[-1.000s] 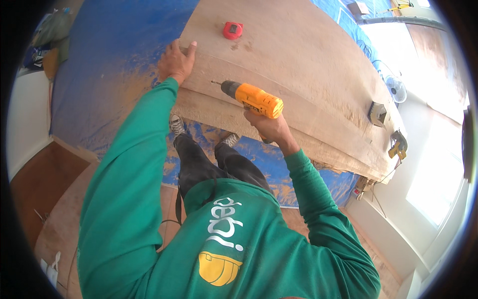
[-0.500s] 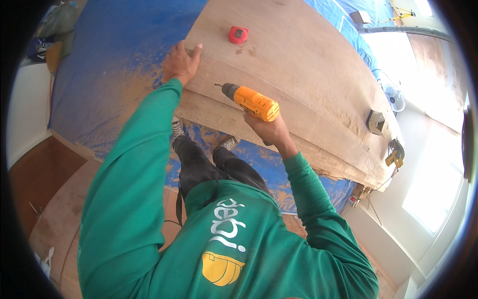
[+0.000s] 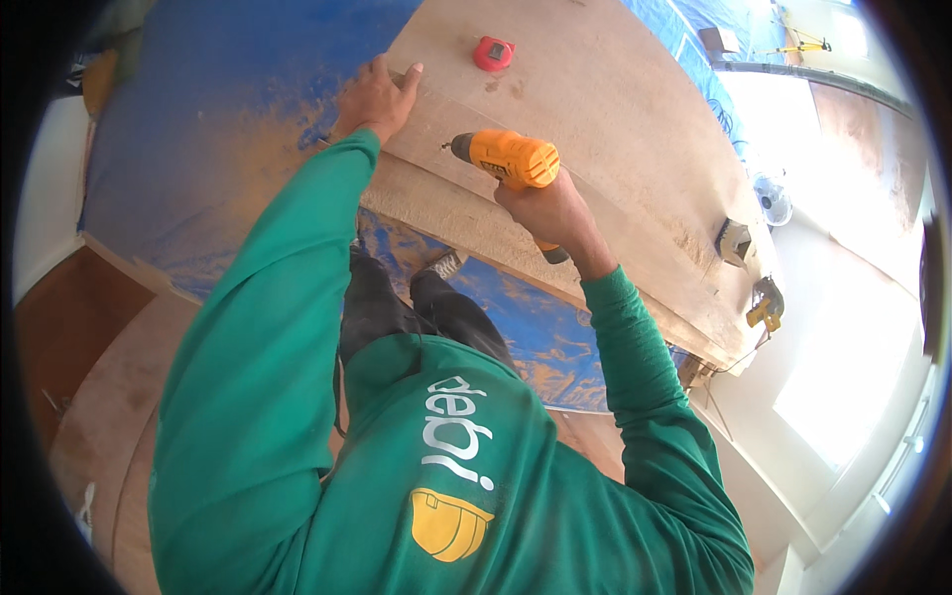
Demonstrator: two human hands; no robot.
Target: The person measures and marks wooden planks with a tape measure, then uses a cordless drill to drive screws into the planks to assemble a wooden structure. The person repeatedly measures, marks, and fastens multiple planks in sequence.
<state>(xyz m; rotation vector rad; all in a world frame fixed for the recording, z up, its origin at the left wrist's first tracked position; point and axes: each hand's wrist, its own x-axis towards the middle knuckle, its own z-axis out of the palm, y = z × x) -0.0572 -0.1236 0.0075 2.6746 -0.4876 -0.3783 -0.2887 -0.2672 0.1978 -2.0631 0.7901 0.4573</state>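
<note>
Two hands work at a large plywood sheet (image 3: 615, 109) that lies over a blue tarpaulin (image 3: 228, 109) dusted with orange sawdust. The right hand (image 3: 550, 213) has its fingers clenched around the grip of an orange cordless drill (image 3: 508, 159), which lies nearly level above the sheet with its bit pointing toward the person's left; the bit's tip stands near the lower edge of the upper board, though whether it touches the wood cannot be told. The left hand (image 3: 375, 99) rests palm down with its fingers spread flat at the left end of the sheet, close to its corner, grasping nothing. A narrower strip of board (image 3: 446, 213) runs beneath the drill along the near edge of the sheet. A small red tape measure (image 3: 493, 53) lies on the sheet beyond the drill, well apart from both hands. Toward the far right end of the sheet sit a small dark block (image 3: 734, 241) and, just past it at the edge, a yellow and black tool (image 3: 766, 305). Both forearms wear green sleeves (image 3: 288, 288), and dark trousers (image 3: 397, 297) show below, over the tarpaulin.
</note>
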